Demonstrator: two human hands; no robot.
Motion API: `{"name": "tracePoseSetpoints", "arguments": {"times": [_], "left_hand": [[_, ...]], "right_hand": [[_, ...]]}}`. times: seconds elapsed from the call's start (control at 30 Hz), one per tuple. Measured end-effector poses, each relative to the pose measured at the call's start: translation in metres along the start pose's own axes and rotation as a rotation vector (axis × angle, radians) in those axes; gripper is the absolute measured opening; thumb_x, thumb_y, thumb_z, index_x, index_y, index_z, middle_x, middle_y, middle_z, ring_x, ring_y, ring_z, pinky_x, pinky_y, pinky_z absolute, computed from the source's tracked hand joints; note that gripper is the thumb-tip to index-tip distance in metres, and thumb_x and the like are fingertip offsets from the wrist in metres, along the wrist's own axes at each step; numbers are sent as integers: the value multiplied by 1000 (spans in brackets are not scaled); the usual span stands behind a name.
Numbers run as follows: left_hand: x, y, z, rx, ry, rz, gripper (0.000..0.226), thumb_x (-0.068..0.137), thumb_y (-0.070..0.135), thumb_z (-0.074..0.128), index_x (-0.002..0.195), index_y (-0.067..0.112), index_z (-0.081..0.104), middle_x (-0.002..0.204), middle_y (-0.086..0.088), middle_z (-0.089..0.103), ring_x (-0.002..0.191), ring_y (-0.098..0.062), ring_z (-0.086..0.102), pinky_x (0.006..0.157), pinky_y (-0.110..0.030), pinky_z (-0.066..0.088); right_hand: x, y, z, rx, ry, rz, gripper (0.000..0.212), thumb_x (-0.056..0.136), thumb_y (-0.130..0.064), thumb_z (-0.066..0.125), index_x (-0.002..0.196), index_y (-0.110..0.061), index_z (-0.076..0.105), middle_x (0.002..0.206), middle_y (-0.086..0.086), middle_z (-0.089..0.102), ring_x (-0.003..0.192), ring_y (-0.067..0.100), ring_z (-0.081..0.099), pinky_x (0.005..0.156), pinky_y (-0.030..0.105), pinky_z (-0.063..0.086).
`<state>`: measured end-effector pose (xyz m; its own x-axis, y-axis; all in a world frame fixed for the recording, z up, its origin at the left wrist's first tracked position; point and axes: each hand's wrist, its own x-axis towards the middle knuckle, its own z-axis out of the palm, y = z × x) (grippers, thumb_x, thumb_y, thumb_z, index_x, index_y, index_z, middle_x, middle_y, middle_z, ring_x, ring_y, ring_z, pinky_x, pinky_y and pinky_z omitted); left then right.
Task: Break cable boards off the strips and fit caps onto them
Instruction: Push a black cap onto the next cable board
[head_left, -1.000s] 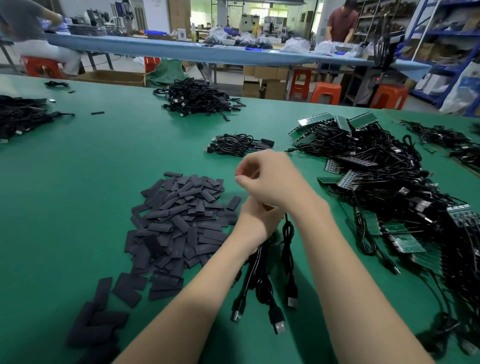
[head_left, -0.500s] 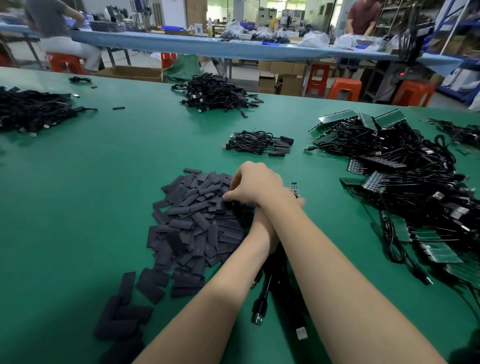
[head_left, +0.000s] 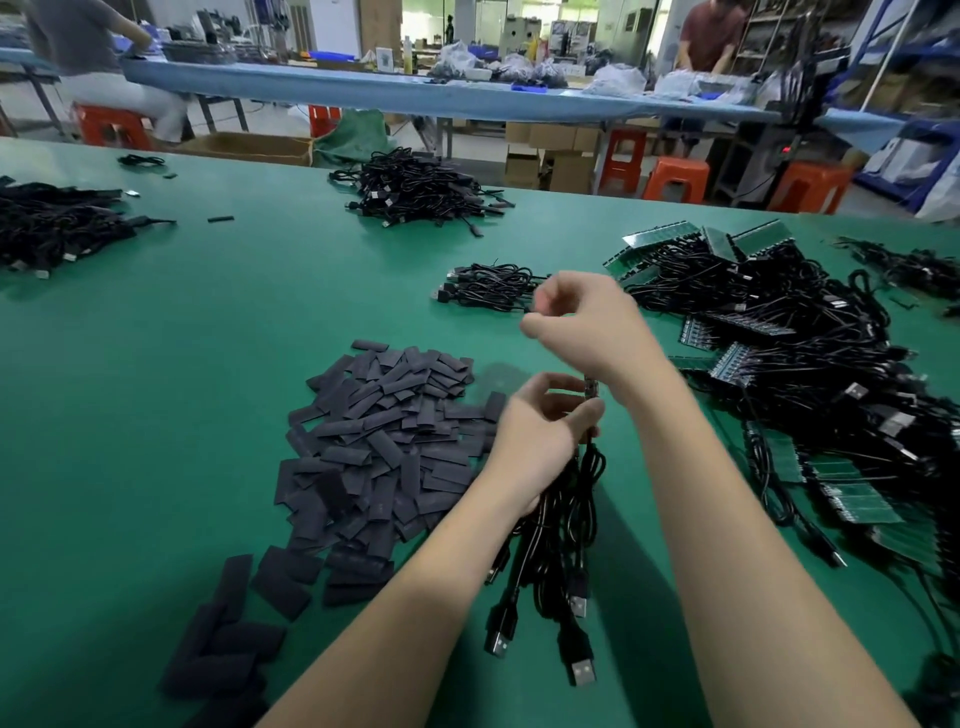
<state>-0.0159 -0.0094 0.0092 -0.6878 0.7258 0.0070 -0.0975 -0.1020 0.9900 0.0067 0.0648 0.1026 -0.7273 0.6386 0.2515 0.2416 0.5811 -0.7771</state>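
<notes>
My left hand (head_left: 540, 436) grips a bundle of black USB cables (head_left: 561, 525) whose plugs hang down toward me. A small cable board (head_left: 591, 388) sticks up from its fingertips. My right hand (head_left: 587, 327) hovers above and just beyond the left, blurred by motion. Its thumb and forefinger pinch what looks like a dark cap, mostly hidden. The pile of flat black caps (head_left: 384, 447) lies left of my hands. On the right, green board strips (head_left: 862, 504) lie tangled with black cables (head_left: 810, 364).
The table is a green mat (head_left: 208, 364). A small cable bundle (head_left: 488, 286) lies just beyond my right hand. Larger cable heaps sit at the back middle (head_left: 415, 189) and far left (head_left: 52, 223). Two people work at a blue bench (head_left: 363, 88) behind.
My right hand dipped its fingers into the cap pile, then rose up and to the right. My left hand kept hold of the cable bundle.
</notes>
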Motion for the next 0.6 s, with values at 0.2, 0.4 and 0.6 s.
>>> {"name": "tracePoseSetpoints", "arguments": {"times": [0.2,0.4,0.6], "left_hand": [[0,0,2,-57,-25,12,6,95,9,66,98,12,62,75,1,74,61,-12,63,57,-15,47],[-4,5,2,-33,-30,43,4,96,10,64,96,14,62,71,5,73,55,-7,60,56,-14,46],[-5,5,1,-18,-72,55,5,96,10,64,96,15,63,74,3,74,64,-16,57,59,-18,46]], "right_hand": [[-29,48,-43,587,35,157,25,85,-4,77,75,-14,57,63,-2,59,63,14,67,56,17,50],[-40,82,-45,612,94,338,16,84,-24,81,78,-20,67,82,0,71,69,10,71,58,19,50],[-47,86,-49,723,-119,358,26,71,-17,84,91,-22,68,84,-5,71,68,10,68,60,19,48]]}}
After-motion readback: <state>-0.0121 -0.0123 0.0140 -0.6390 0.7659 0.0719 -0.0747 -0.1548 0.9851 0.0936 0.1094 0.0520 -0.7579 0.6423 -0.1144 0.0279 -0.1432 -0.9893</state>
